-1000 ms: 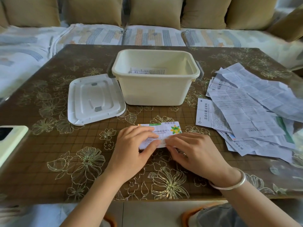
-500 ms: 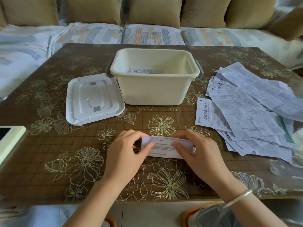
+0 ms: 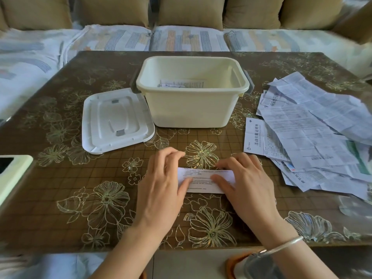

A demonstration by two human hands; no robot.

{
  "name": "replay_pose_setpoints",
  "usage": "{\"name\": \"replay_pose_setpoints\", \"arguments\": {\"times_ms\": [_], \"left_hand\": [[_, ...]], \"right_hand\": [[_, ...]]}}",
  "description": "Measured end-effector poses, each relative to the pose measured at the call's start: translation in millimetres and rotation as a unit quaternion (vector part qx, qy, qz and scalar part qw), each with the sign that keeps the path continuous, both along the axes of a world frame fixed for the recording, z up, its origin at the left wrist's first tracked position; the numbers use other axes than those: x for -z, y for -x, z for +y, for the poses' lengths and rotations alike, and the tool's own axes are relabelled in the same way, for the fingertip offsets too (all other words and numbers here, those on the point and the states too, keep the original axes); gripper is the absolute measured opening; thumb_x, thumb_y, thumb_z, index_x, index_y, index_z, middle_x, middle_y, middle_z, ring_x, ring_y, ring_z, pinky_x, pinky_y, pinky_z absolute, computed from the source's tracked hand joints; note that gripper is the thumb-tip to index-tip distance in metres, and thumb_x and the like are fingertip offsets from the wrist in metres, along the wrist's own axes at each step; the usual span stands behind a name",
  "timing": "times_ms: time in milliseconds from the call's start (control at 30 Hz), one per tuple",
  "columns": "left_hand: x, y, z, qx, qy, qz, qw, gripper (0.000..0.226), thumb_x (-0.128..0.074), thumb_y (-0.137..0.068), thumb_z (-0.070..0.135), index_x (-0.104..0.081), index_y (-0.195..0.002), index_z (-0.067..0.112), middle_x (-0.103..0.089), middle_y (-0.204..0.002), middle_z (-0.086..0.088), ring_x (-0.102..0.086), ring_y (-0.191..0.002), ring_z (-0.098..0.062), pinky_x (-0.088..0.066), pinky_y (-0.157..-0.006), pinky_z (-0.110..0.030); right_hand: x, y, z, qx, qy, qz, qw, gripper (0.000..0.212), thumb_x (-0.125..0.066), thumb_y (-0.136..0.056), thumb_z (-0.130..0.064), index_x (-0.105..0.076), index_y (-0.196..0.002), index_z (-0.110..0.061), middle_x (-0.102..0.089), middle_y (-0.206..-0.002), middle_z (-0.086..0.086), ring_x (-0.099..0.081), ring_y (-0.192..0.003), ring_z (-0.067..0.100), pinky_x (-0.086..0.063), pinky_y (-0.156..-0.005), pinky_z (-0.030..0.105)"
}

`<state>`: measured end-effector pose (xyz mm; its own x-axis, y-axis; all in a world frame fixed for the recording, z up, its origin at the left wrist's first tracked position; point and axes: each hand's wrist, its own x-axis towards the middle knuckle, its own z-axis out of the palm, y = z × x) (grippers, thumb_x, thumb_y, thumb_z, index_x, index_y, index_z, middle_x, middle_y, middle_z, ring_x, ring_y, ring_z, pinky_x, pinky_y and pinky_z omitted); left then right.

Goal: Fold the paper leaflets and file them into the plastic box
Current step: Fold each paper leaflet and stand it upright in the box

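The brown flowered table (image 3: pixel 60 198) carries the cream plastic box (image 3: pixel 191 109) at its middle. The box is open, with a few filed leaflets (image 3: pixel 183 83) lying low inside, and the loose pile of unfolded leaflets (image 3: pixel 312 137) spreads to its right. The white lid (image 3: pixel 116 119) lies flat just left of the box. Nearer the person, the left hand (image 3: pixel 163 184) and the right hand (image 3: pixel 245 184) each hold an end of the folded leaflet (image 3: pixel 203 181), thumbs pressing its face and fingers bent over its far edge. The step looks like setting a crease. It would go best with the edges kept matched and the thumbs run outward along the fold while the paper stays flat. The strip lies printed side up with its long axis running left to right, well short of the box.
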<state>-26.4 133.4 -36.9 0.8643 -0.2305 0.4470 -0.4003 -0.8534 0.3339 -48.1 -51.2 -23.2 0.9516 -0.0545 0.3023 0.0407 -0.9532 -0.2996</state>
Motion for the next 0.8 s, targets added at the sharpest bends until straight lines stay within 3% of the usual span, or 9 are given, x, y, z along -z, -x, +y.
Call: {"name": "replay_pose_setpoints", "arguments": {"times_ms": [133,233,333,433,567,667,733,800], "left_hand": [[0.8,1.2,-1.1,0.033,-0.031,-0.045,0.998,0.028,-0.079,-0.076,0.02,-0.068,-0.101,0.015,-0.059,-0.101,0.001,-0.054,-0.088,-0.016,-0.053,-0.068,-0.031],[4.4,0.3,-0.1,0.072,-0.015,-0.039,0.997,0.013,-0.075,-0.08,0.015,-0.072,-0.093,0.017,-0.063,-0.093,0.006,-0.057,-0.085,-0.015,-0.05,-0.072,-0.031],[5.0,-2.0,2.4,0.095,0.024,-0.008,0.995,0.014,-0.074,-0.081,0.017,-0.074,-0.094,0.02,-0.064,-0.093,0.012,-0.056,-0.087,-0.01,-0.049,-0.073,-0.026],[6.1,-4.3,4.8,0.099,0.046,0.037,0.993,0.021,-0.076,-0.078,0.032,-0.075,-0.098,0.026,-0.062,-0.097,0.018,-0.054,-0.09,-0.005,-0.049,-0.072,-0.022],[4.2,-6.6,3.6,0.108,0.061,0.083,0.989,0.035,-0.065,-0.076,0.049,-0.073,-0.106,0.033,-0.057,-0.099,0.02,-0.049,-0.091,-0.002,-0.039,-0.073,-0.013],[2.0,-8.3,0.6,0.119,0.054,0.105,0.986,0.041,-0.056,-0.076,0.057,-0.069,-0.109,0.036,-0.053,-0.099,0.023,-0.045,-0.09,0.0,-0.04,-0.075,-0.017],[1.5,-9.3,-0.7,0.119,0.046,0.11,0.986,0.045,-0.052,-0.074,0.061,-0.067,-0.108,0.038,-0.051,-0.098,0.023,-0.044,-0.089,0.001,-0.041,-0.076,-0.02],[1.6,-9.9,-1.3,0.119,0.042,0.111,0.986,0.048,-0.05,-0.072,0.064,-0.067,-0.109,0.038,-0.052,-0.098,0.023,-0.045,-0.089,0.0,-0.041,-0.076,-0.021]], "right_hand": [[-18.9,-4.4,-3.7,-0.017,0.005,0.122,0.992,0.048,-0.062,-0.075,-0.063,-0.053,-0.116,-0.04,-0.05,-0.111,-0.017,-0.04,-0.106,0.006,-0.039,-0.071,0.023],[-33.4,-11.4,-3.6,-0.021,0.031,0.192,0.981,0.056,-0.065,-0.073,-0.064,-0.047,-0.12,-0.038,-0.049,-0.114,-0.014,-0.042,-0.108,0.008,-0.038,-0.07,0.025],[-42.7,-21.0,-2.3,-0.03,0.044,0.244,0.968,0.059,-0.067,-0.071,-0.064,-0.047,-0.117,-0.032,-0.051,-0.106,-0.012,-0.045,-0.099,0.011,-0.035,-0.063,0.023],[-50.7,-30.1,-3.3,-0.049,0.052,0.296,0.953,0.054,-0.069,-0.071,-0.062,-0.051,-0.108,-0.027,-0.053,-0.094,-0.013,-0.047,-0.082,0.008,-0.028,-0.054,0.017],[-52.3,-35.9,-4.2,-0.055,0.065,0.309,0.947,0.049,-0.07,-0.069,-0.064,-0.06,-0.097,-0.025,-0.057,-0.089,-0.012,-0.051,-0.079,0.009,-0.035,-0.056,0.019],[-46.6,-30.1,-4.7,-0.038,0.047,0.278,0.959,0.039,-0.072,-0.069,-0.061,-0.06,-0.084,-0.028,-0.052,-0.08,-0.014,-0.046,-0.072,0.006,-0.032,-0.053,0.021],[-41.9,-23.1,-7.0,-0.026,-0.002,0.246,0.969,0.033,-0.073,-0.072,-0.055,-0.061,-0.08,-0.026,-0.057,-0.075,-0.011,-0.048,-0.066,0.005,-0.032,-0.051,0.02],[-41.5,-16.5,-9.3,-0.013,-0.117,0.231,0.966,0.028,-0.07,-0.079,-0.048,-0.065,-0.082,-0.021,-0.067,-0.071,-0.006,-0.057,-0.057,0.005,-0.038,-0.049,0.018]]}}
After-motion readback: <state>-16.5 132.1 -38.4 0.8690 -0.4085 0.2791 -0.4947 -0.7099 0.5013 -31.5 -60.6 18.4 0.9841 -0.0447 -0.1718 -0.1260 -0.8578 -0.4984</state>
